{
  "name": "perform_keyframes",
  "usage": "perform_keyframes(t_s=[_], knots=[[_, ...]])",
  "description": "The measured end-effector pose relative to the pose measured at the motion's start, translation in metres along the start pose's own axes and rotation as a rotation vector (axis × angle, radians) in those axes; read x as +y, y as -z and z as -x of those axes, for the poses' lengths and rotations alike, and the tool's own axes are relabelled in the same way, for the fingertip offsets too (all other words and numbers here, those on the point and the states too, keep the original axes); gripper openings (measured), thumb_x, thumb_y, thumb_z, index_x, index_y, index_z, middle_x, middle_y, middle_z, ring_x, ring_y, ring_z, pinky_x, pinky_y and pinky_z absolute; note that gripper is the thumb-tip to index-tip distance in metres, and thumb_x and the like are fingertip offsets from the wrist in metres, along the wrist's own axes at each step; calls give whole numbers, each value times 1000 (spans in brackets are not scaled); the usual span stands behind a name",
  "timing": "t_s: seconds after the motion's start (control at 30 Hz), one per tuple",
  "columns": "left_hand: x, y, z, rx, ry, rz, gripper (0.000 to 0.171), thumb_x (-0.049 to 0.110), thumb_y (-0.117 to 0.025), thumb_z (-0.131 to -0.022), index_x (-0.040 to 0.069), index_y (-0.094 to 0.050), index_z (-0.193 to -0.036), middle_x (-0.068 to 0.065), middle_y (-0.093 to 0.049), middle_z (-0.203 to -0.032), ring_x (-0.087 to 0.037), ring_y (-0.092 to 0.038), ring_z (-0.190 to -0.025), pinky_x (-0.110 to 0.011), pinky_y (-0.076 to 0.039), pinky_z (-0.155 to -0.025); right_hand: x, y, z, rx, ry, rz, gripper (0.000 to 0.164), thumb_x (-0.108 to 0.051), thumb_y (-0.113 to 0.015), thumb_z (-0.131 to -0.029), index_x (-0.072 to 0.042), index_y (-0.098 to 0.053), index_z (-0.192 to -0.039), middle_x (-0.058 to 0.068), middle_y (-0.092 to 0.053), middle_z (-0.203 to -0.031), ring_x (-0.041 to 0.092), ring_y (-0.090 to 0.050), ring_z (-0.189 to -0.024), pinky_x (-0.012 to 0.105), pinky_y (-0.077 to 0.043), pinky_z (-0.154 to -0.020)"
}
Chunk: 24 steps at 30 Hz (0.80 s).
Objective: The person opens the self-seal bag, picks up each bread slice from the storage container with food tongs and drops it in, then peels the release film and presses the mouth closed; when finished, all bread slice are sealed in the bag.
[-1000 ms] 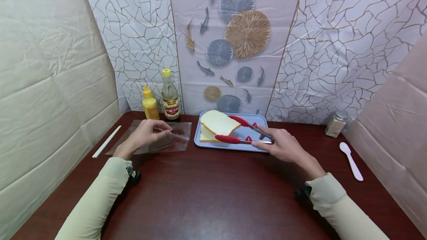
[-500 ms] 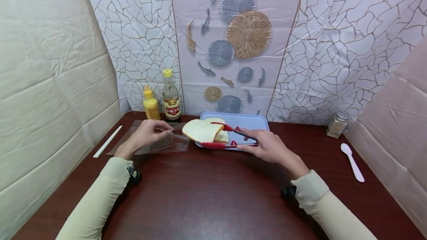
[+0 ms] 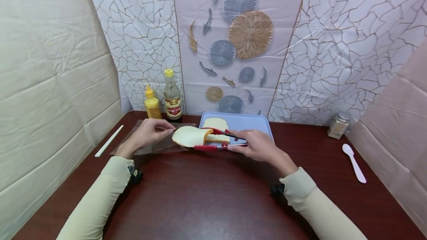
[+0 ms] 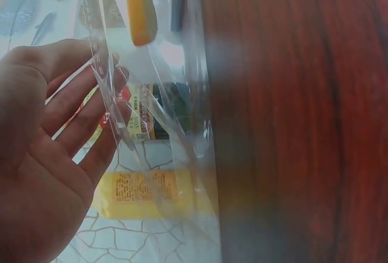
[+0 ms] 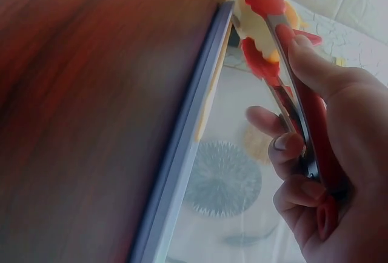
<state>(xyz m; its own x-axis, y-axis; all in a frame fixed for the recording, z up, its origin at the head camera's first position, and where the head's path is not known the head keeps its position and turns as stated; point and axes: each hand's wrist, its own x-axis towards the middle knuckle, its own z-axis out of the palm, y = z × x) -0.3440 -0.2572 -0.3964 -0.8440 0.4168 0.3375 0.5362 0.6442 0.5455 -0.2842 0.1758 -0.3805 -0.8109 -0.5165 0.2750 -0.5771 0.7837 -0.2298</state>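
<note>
Reference: light-blue rectangular tray point(image 3: 251, 120). Far left of the tray lies a slim white stick-shaped utensil point(image 3: 109, 140). Between it and the tray is a clear plastic bag point(image 3: 155, 148). The left hand point(image 3: 145, 135), left of the tray, pinches the bag's edge between thumb and fingertips; the left wrist view exposes this pinch, plus a printed label on the yellow squeeze bottle point(image 3: 152, 105). That bottle and a yellow-capped glass bottle point(image 3: 172, 99) stand behind the bag, left of the tray.

At the tray's left edge, a white bread slice with golden crust point(image 3: 189, 136) is clamped in red-tipped metal tongs point(image 3: 205, 147); whether its end is inside the bag cannot be told. Further white bread point(image 3: 215, 123) rests on the tray. The right hand point(image 3: 258, 146) grips the tongs; only the right wrist view shows its fingers wrapped around the red handle.

Well right of the tray: a glass shaker point(image 3: 338, 126) and a white plastic spoon point(image 3: 354, 163).
</note>
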Motion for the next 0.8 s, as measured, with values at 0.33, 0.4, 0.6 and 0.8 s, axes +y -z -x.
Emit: perform_keyframes(t_s=[0.33,0.4,0.6,0.8], knots=[[1,2,-1,31,-33,7,13,14,-79,-100,15,-84,-112,-1,-84,-106,-16,-78,-99,-32,-64,-86,-15,-12,-21,-16,18,-22,67,-64,-73,-97,-27,-64,-153,4,-74,-141,26,-73,-120,52,-59,-96],[0,2,-1,36,-46,10,12,13,-79,-100,14,-84,-111,-1,-85,-105,-16,-78,-98,-28,-62,-84,-19,-14,-27,-21,21,-28,67,-64,-74,-97,-28,-64,-153,4,-75,-141,26,-73,-119,52,-60,-95],[-1,5,-1,23,-35,27,12,17,-79,-102,15,-84,-112,3,-84,-104,-12,-77,-98,-24,-58,-83,-30,-22,-43,-64,40,-45,68,-65,-72,-97,-29,-62,-154,3,-74,-142,24,-74,-117,51,-60,-94],[0,10,0,33,-18,99,12,20,-78,-103,16,-83,-113,0,-84,-109,-15,-78,-102,-25,-60,-85,-39,-30,-54,-93,24,-66,70,-66,-72,-97,-30,-60,-156,1,-76,-138,22,-73,-115,50,-60,-91]])
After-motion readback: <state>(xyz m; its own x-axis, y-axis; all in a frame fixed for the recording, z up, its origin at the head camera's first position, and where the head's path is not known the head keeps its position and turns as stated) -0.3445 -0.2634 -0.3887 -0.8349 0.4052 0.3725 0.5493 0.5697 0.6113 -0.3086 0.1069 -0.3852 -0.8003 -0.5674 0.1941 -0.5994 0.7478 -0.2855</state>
